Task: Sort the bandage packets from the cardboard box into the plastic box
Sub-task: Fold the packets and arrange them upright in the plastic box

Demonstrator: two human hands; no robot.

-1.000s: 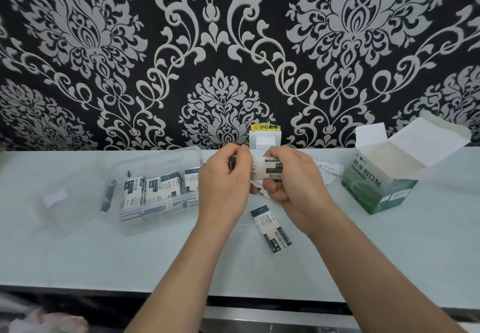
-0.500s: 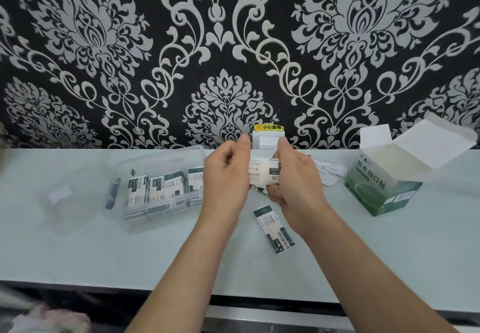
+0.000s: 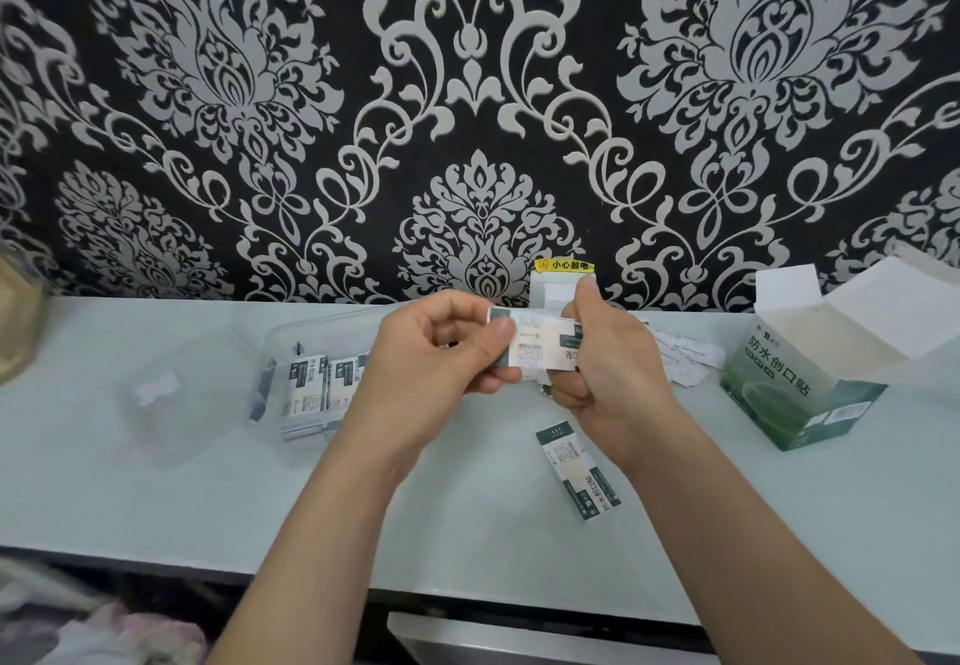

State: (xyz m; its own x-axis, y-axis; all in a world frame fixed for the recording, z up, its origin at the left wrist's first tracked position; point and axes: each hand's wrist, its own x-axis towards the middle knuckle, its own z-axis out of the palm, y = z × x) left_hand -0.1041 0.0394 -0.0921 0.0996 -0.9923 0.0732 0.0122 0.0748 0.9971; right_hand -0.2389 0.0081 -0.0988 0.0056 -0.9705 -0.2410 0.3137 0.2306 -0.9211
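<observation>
Packet [image 3: 540, 352] sits pinched at either end by left hand [image 3: 431, 363] and right hand [image 3: 618, 368] (cardboard box [image 3: 795, 404] reads 防水创口贴).

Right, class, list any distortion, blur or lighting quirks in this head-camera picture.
Head view: wallpaper motifs lean outward near the corners, wide-angle distortion; the held packet is softer than the loose packet on the table; light is even, shadows faint.

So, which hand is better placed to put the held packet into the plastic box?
Left, probably. The left hand pinches the packet and is next to the plastic box; the right hand, also holding it, is farther away.
</observation>
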